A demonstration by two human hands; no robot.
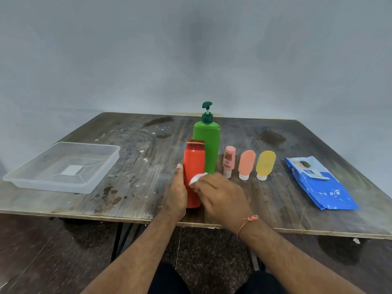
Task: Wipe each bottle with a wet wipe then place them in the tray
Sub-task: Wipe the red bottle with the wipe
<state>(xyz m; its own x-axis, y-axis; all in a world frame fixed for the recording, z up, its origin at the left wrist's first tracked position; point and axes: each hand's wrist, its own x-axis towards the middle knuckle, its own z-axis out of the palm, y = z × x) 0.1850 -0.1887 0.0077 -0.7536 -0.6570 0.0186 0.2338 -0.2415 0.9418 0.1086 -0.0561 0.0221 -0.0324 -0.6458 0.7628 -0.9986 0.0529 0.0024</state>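
The tray [63, 166] sits at the left of the table [275, 209] and holds no bottle, so by my reading nothing has been finished yet. Near the front edge, the left hand [177, 192] steadies the red bottle [194, 172], which stands upright; its palm lies against the bottle's left side with the thumb up along it, and the other fingers are hidden behind, so how far they wrap I cannot tell. The right hand [222, 198] has its fingers curled around a bunched white wipe [196, 179] and presses it to the bottle's right front. This looks like the wiping of the first bottle, in progress.

Just behind the red one stands the green pump bottle [206, 149], untouched. To its right, in a row and standing on their caps, are a small pink tube [229, 160], an orange tube [246, 164] and a yellow tube [265, 164], each a little apart from the next. Far right lies the blue wipe pack [322, 185], its flap partly lifted.

Left to do, as I judge it: finish the red bottle, carry it across to the tray, then wipe and move the other four
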